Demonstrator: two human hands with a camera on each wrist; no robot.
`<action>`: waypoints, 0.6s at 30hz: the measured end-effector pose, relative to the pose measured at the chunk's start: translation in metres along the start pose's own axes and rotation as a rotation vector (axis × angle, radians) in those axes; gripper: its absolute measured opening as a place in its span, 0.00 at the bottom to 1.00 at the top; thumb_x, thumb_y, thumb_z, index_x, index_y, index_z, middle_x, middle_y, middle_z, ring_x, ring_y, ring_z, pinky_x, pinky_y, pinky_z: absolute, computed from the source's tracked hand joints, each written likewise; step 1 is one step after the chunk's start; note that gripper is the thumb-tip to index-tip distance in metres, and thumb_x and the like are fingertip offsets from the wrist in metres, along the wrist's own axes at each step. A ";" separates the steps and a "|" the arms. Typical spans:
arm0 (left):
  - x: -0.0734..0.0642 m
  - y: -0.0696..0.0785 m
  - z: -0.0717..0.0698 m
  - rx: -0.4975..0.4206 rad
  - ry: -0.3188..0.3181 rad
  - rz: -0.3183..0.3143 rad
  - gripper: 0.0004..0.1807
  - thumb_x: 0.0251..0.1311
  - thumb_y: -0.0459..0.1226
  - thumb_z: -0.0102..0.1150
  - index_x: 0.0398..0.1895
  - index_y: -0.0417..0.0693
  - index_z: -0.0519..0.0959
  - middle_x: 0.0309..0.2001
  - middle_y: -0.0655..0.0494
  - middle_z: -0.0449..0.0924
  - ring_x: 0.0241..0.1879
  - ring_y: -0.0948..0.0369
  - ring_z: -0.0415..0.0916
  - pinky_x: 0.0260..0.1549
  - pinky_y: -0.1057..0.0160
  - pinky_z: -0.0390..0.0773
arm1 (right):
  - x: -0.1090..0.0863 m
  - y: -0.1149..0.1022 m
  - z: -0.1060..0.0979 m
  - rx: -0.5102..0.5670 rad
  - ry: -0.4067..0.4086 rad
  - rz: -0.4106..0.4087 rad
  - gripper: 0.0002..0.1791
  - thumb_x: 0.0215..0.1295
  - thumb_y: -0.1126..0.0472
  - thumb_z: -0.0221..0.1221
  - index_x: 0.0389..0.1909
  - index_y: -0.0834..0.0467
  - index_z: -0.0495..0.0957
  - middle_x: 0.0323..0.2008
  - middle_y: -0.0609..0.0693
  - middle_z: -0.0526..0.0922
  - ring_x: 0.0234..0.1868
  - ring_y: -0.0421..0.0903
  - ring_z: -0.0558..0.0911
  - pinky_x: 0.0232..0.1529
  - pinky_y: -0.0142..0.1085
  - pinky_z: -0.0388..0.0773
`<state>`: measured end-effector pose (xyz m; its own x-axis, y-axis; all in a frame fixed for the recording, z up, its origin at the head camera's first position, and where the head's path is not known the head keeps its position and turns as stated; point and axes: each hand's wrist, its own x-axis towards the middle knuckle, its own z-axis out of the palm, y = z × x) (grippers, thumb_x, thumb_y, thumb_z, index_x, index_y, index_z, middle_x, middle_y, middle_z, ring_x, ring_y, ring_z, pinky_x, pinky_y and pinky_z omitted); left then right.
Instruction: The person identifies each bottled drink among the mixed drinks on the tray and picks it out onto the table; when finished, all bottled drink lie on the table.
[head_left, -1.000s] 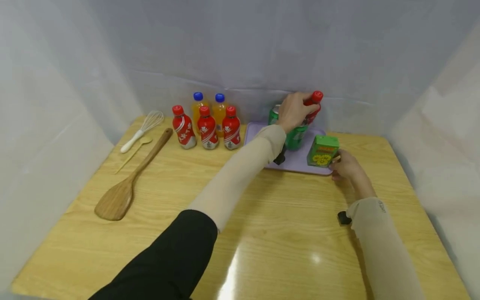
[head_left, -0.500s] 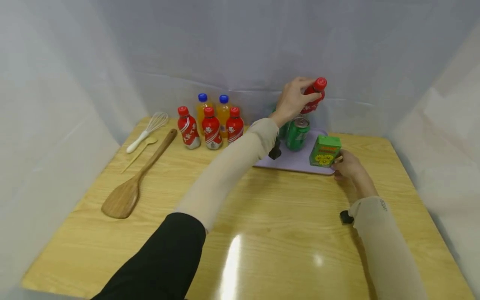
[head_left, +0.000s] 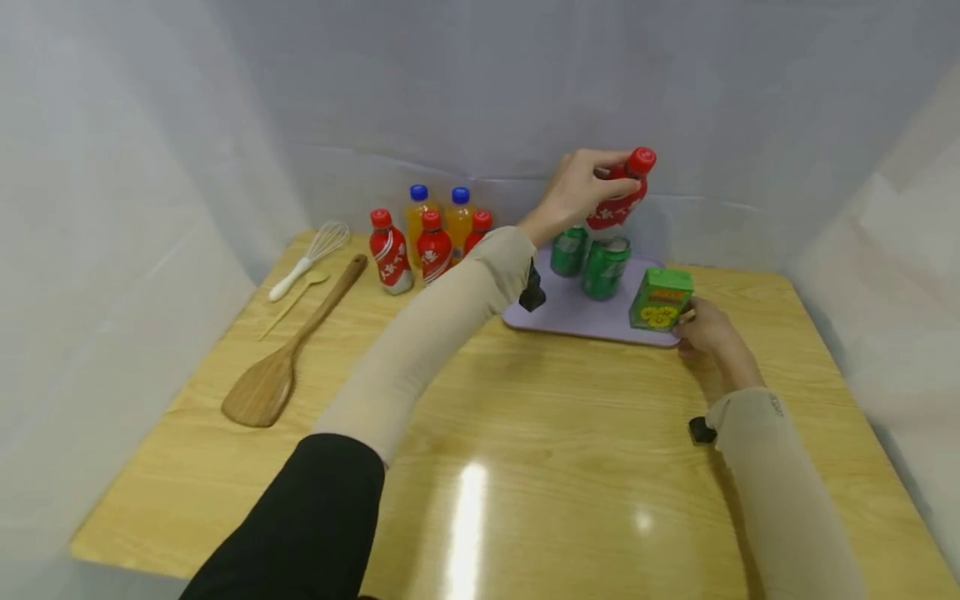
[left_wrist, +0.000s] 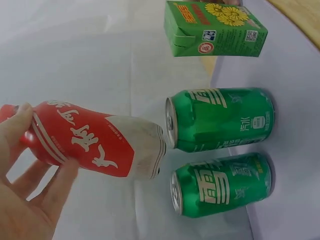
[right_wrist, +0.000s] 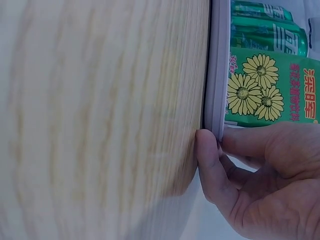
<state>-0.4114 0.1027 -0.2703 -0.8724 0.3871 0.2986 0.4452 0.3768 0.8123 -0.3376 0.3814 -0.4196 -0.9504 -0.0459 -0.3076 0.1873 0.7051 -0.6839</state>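
Note:
My left hand (head_left: 576, 188) grips a red-capped drink bottle (head_left: 617, 200) near its neck, up in the air over the back of the purple tray (head_left: 570, 312). In the left wrist view the bottle (left_wrist: 90, 140) has a red label and a pale lower part. Its base is close to the tops of two green soda cans (left_wrist: 220, 119) standing on the tray. A green drink carton (head_left: 662, 298) with yellow flowers stands at the tray's right end. Beside it my right hand (head_left: 708, 330) pinches the tray's front right corner, thumb and finger on the rim (right_wrist: 218, 90).
Left of the tray, several red bottles (head_left: 391, 254) stand before two orange drink bottles with blue caps (head_left: 418, 208). A whisk (head_left: 311, 260), a small yellow spoon (head_left: 294, 304) and a wooden spatula (head_left: 296, 346) lie on the table's left. A pale curtain (head_left: 480, 83) hangs behind.
My left hand has lifted the red bottle up from among the cans, bringing both cans into view. My right hand has stayed at the tray corner. The head view has shifted slightly.

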 end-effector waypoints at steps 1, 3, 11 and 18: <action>-0.001 0.000 -0.002 -0.013 0.005 0.005 0.29 0.67 0.48 0.71 0.71 0.63 0.79 0.63 0.62 0.86 0.58 0.65 0.84 0.55 0.67 0.83 | 0.000 0.000 -0.001 -0.004 0.000 -0.003 0.26 0.76 0.72 0.51 0.70 0.77 0.57 0.55 0.73 0.72 0.35 0.44 0.83 0.36 0.35 0.89; -0.003 0.000 -0.004 -0.055 0.011 0.017 0.29 0.67 0.47 0.71 0.70 0.60 0.79 0.63 0.60 0.86 0.58 0.64 0.84 0.55 0.66 0.83 | 0.001 0.000 -0.003 -0.006 0.003 -0.006 0.27 0.76 0.72 0.51 0.70 0.77 0.57 0.55 0.73 0.71 0.34 0.44 0.83 0.36 0.34 0.89; -0.014 -0.006 -0.015 -0.244 -0.051 0.012 0.28 0.70 0.44 0.68 0.72 0.55 0.78 0.64 0.55 0.85 0.57 0.61 0.83 0.45 0.57 0.90 | 0.002 0.000 -0.007 -0.005 0.004 -0.011 0.27 0.75 0.73 0.51 0.70 0.77 0.57 0.53 0.72 0.71 0.34 0.43 0.83 0.36 0.35 0.90; -0.021 -0.014 -0.025 -0.347 -0.115 -0.036 0.28 0.72 0.44 0.66 0.73 0.55 0.76 0.65 0.52 0.82 0.60 0.59 0.81 0.45 0.56 0.91 | 0.007 0.000 -0.010 -0.009 -0.002 -0.015 0.28 0.75 0.73 0.51 0.71 0.78 0.56 0.52 0.72 0.70 0.33 0.42 0.82 0.36 0.34 0.90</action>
<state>-0.4041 0.0681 -0.2749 -0.8491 0.4782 0.2244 0.3026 0.0921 0.9487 -0.3461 0.3878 -0.4154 -0.9527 -0.0577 -0.2983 0.1707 0.7106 -0.6826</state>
